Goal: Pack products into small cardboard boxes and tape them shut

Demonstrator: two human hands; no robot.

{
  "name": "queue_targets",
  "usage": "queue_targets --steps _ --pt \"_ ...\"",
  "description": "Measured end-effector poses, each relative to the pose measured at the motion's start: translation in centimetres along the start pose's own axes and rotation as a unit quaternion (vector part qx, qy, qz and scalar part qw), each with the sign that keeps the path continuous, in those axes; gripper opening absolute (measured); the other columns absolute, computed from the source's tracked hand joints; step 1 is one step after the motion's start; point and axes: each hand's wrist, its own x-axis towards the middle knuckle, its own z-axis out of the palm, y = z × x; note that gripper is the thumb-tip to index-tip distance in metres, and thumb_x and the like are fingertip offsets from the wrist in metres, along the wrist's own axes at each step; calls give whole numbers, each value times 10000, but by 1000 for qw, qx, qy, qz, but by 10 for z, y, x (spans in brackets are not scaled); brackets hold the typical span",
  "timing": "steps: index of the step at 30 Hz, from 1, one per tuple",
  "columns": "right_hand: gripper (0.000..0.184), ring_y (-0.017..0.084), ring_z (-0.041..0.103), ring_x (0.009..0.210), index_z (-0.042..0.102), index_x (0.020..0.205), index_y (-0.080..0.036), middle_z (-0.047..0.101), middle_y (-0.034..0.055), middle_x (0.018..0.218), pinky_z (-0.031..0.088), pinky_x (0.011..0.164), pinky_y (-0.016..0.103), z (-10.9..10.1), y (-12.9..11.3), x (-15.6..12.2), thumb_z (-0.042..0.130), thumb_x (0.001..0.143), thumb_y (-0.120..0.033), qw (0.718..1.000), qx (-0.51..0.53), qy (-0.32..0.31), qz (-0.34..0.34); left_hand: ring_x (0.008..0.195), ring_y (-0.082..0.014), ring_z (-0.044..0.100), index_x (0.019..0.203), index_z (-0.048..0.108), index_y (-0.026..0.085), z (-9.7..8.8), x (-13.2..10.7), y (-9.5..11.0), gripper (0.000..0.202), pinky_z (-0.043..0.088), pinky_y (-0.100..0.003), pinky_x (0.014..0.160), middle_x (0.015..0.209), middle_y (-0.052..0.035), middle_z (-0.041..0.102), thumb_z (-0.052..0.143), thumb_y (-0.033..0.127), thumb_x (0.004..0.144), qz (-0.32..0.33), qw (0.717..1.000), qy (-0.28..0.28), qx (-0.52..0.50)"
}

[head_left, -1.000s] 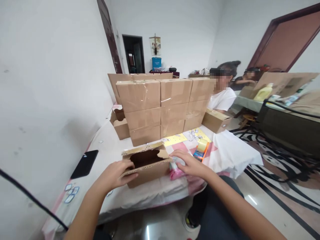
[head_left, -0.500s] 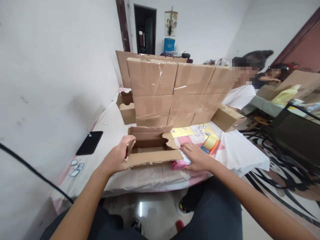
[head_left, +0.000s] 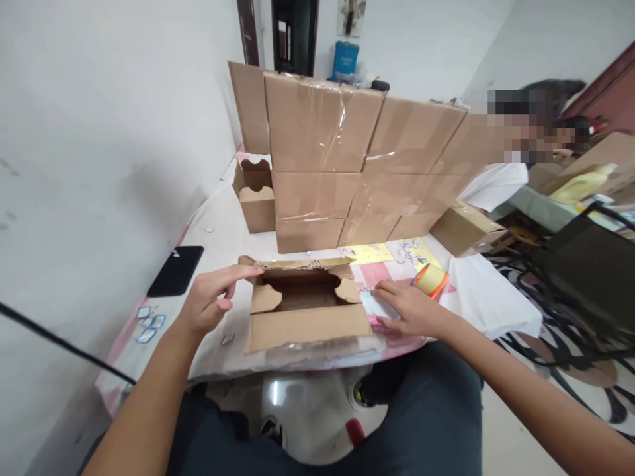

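Observation:
An open cardboard box (head_left: 307, 324) lies on the bed in front of me, its flaps spread and its inside empty. My left hand (head_left: 208, 301) hovers at the box's left side, fingers apart, the forefinger reaching to the far left flap. My right hand (head_left: 409, 307) rests beside the box's right end, fingers curled over a small pale packet (head_left: 373, 305) lying on the sheet. A roll of yellow tape in an orange dispenser (head_left: 429, 279) sits just beyond my right hand.
Sealed cardboard boxes (head_left: 347, 165) are stacked in a wall behind the open one, with an open small box (head_left: 255, 198) at their left. A black phone (head_left: 175, 270) lies by the wall. Another person in a white shirt (head_left: 496, 185) sits to the right.
The box has been turned so its opening faces up and its front flap lies down toward me. My left hand let go of the box's left flap and opened. The camera tilted down.

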Motion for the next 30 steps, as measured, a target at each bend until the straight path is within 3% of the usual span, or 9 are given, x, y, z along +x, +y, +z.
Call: queue_targets --steps 3,5,7,12,14,18,22,25,30 --pt "468 299 556 1039 527 1238 -110 563 172 1168 483 841 416 -5 -3 -2 608 823 -311 999 -6 -35 8 760 -208 659 1241 643 252 3 7 9 506 463 -317 647 1128 -90 732 368 583 977 38 985 23 166" --pt "468 297 551 1010 534 1202 -111 555 170 1151 482 830 424 -5 -5 -2 622 784 -302 999 -23 -44 13 847 -248 665 1165 673 269 10 16 18 358 451 -330 674 992 -60 750 518 500 938 13 954 78 288" --pt "463 302 543 974 543 1146 -121 553 165 1120 479 809 442 -3 -7 0 646 753 -342 997 -51 -46 20 883 -268 653 1150 675 263 19 25 27 347 447 -349 714 906 -61 731 598 481 891 -13 932 98 349" --pt "634 312 528 977 508 1171 -138 538 164 1136 483 730 408 -2 -10 5 742 653 -419 995 -77 -54 40 1172 -369 553 1397 503 173 36 33 37 719 414 -469 892 1177 -180 671 582 612 834 -45 941 -44 333" --pt "649 309 526 986 504 1170 -135 532 169 1145 486 728 395 -2 -11 5 763 639 -404 995 -74 -57 42 1201 -378 529 1369 527 217 39 31 36 647 396 -487 893 1258 -166 656 559 600 849 -67 942 -73 320" --pt "567 285 528 965 502 1153 -137 527 151 1120 485 728 374 -1 -8 4 748 675 -317 997 -62 -43 18 1146 -346 570 1167 637 275 37 30 36 333 367 -479 873 1186 -89 719 502 438 910 -61 946 -60 313" --pt "554 237 533 869 501 1135 -134 515 126 1088 466 670 336 -6 -2 -2 745 658 -279 999 -19 -34 28 923 -273 676 1115 665 259 31 33 40 305 381 -429 815 1021 -62 767 416 327 953 -76 956 -43 281" --pt "571 201 528 788 503 1122 -143 516 108 1077 466 663 331 -15 3 -10 748 624 -277 998 25 -27 54 879 -274 690 1084 691 248 27 35 43 320 394 -417 782 999 -59 777 417 357 963 -105 955 -43 274" --pt "509 245 560 895 505 1100 -164 554 92 1029 492 802 380 -55 4 -23 694 630 -218 994 77 24 75 1025 -313 647 879 762 294 31 33 48 259 370 -481 878 1082 -47 769 559 453 897 -52 954 -98 277"
